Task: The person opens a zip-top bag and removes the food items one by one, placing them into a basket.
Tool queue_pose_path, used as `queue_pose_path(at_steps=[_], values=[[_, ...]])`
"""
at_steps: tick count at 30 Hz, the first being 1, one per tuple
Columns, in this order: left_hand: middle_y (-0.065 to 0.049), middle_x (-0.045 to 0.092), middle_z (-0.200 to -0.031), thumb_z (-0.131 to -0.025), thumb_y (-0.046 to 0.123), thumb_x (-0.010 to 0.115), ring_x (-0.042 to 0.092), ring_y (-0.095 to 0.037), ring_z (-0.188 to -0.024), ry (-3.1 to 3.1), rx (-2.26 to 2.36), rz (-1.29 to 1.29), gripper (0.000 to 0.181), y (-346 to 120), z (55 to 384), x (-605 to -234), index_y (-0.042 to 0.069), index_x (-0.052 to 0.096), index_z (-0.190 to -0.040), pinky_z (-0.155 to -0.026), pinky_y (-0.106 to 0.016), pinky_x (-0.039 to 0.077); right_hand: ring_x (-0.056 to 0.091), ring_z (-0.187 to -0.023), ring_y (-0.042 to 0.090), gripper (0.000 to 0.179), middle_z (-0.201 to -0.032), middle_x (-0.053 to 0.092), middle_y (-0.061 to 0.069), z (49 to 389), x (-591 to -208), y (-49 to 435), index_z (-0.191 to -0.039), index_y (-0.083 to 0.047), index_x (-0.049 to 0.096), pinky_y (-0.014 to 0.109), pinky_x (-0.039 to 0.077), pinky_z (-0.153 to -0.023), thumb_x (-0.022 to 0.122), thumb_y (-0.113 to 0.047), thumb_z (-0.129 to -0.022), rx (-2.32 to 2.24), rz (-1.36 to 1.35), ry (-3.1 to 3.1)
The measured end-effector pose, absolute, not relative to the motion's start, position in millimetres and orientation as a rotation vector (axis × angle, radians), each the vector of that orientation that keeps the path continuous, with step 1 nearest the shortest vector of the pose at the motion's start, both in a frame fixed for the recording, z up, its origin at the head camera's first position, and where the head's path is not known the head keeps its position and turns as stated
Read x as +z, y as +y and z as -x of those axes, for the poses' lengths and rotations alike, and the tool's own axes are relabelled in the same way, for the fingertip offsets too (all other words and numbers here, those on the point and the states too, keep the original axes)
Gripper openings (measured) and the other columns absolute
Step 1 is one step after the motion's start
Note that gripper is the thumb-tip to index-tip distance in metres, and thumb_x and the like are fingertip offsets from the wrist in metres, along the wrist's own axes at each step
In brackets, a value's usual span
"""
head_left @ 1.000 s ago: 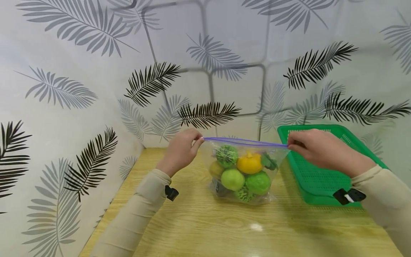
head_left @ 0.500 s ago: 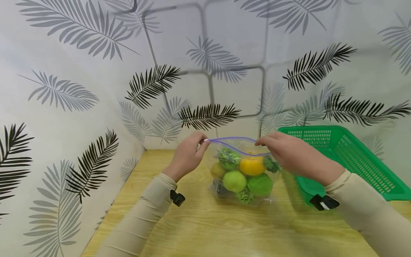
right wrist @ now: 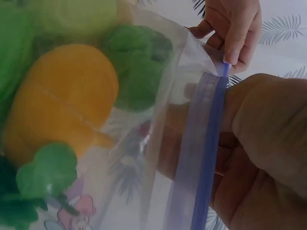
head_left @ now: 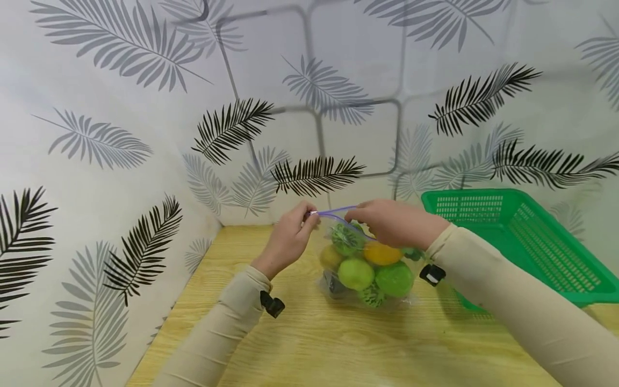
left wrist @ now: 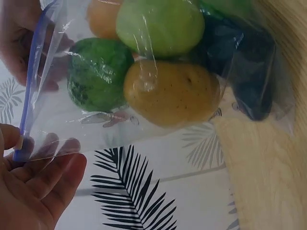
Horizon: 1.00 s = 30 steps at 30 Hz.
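A clear zip bag [head_left: 319, 258] stands upright on the wooden table, its purple zip strip [head_left: 331, 216] along the top. Through the plastic show a yellow-orange stemmed vegetable [head_left: 382, 253], a light green round fruit [head_left: 355, 274], a brown potato-like piece [left wrist: 172, 93] and a dark piece [left wrist: 254, 76]. My left hand [head_left: 290, 234] pinches the strip's left end, at a small white slider [left wrist: 19, 142]. Close by, my right hand [head_left: 401, 220] holds the strip between thumb and fingers. In the right wrist view those fingers [right wrist: 170, 148] appear through the plastic.
Right of the bag, partly behind my right forearm, sits a green perforated basket [head_left: 508, 228]. Leaf-patterned sheeting [head_left: 348, 140] rises behind the wooden table [head_left: 309, 344] and along its left side.
My right hand has moved left along the zip strip, from its right end to near my left hand. The strip went from taut to bowed. My left hand has shifted slightly right.
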<state>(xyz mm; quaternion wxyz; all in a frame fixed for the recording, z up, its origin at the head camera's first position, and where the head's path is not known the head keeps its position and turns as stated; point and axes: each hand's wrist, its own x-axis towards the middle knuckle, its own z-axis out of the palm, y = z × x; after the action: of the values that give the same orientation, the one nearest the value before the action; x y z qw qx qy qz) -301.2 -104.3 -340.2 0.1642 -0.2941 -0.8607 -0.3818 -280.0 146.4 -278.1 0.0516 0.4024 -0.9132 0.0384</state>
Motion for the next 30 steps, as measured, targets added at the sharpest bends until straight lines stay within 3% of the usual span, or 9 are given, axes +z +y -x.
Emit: queue_pose_path(at_steps=[7,12,16,20,25,30], values=[[-0.009,0.066,-0.1,-0.106,0.025,0.055,0.061,-0.017,-0.083,-2.401,-1.435,0.888,0.021,-101,300,-346,0.01,0.058,-0.119,-0.072,-0.035,0.057,0.063,-0.117,0.03,0.063,-0.132,0.064,0.013,288,-285,136,-0.145,-0.01,0.054,0.044,0.055,-0.096,0.078,-0.012,-0.087,-0.025,-1.249,-2.764],[-0.01,0.066,-0.1,-0.103,0.018,0.059,0.062,-0.018,-0.081,-2.382,-1.498,0.864,0.02,-99,298,-350,0.008,0.061,-0.121,-0.071,-0.03,0.056,0.065,-0.112,0.027,0.064,-0.128,0.065,0.012,291,-296,134,-0.141,-0.008,0.057,0.042,0.056,-0.094,0.081,-0.025,-0.085,-0.102,-1.258,-2.652],[-0.008,0.067,-0.102,-0.102,0.018,0.062,0.065,-0.022,-0.088,-2.384,-1.489,0.844,0.024,-99,298,-356,0.01,0.063,-0.125,-0.074,-0.032,0.056,0.066,-0.104,0.025,0.049,-0.117,0.067,0.01,291,-304,134,-0.132,-0.007,0.062,0.042,0.057,-0.09,0.076,-0.026,-0.089,-0.15,-1.245,-2.524],[-0.004,0.065,-0.115,-0.101,0.028,0.064,0.063,-0.021,-0.107,-2.455,-1.448,0.824,0.027,-100,296,-364,0.015,0.064,-0.125,-0.085,-0.036,0.055,0.067,-0.095,0.024,0.037,-0.109,0.067,0.01,289,-306,134,-0.125,-0.007,0.062,0.039,0.057,-0.085,0.071,-0.02,-0.092,-0.159,-1.26,-2.42],[-0.002,0.055,-0.141,-0.097,0.04,0.067,0.057,-0.023,-0.12,-2.596,-1.474,0.825,0.047,-101,296,-377,0.023,0.057,-0.14,-0.092,-0.041,0.053,0.065,-0.093,0.022,0.042,-0.11,0.067,0.009,286,-303,136,-0.128,-0.007,0.061,0.037,0.057,-0.084,0.072,-0.022,-0.09,-0.086,-1.295,-2.449],[0.0,0.055,-0.142,-0.093,0.04,0.073,0.056,-0.02,-0.125,-2.639,-1.581,0.873,0.062,-101,297,-386,0.026,0.048,-0.147,-0.098,-0.04,0.052,0.062,-0.098,0.02,0.053,-0.122,0.062,0.008,281,-293,142,-0.135,-0.013,0.058,0.036,0.057,-0.081,0.077,-0.024,-0.087,0.054,-1.242,-2.649]])
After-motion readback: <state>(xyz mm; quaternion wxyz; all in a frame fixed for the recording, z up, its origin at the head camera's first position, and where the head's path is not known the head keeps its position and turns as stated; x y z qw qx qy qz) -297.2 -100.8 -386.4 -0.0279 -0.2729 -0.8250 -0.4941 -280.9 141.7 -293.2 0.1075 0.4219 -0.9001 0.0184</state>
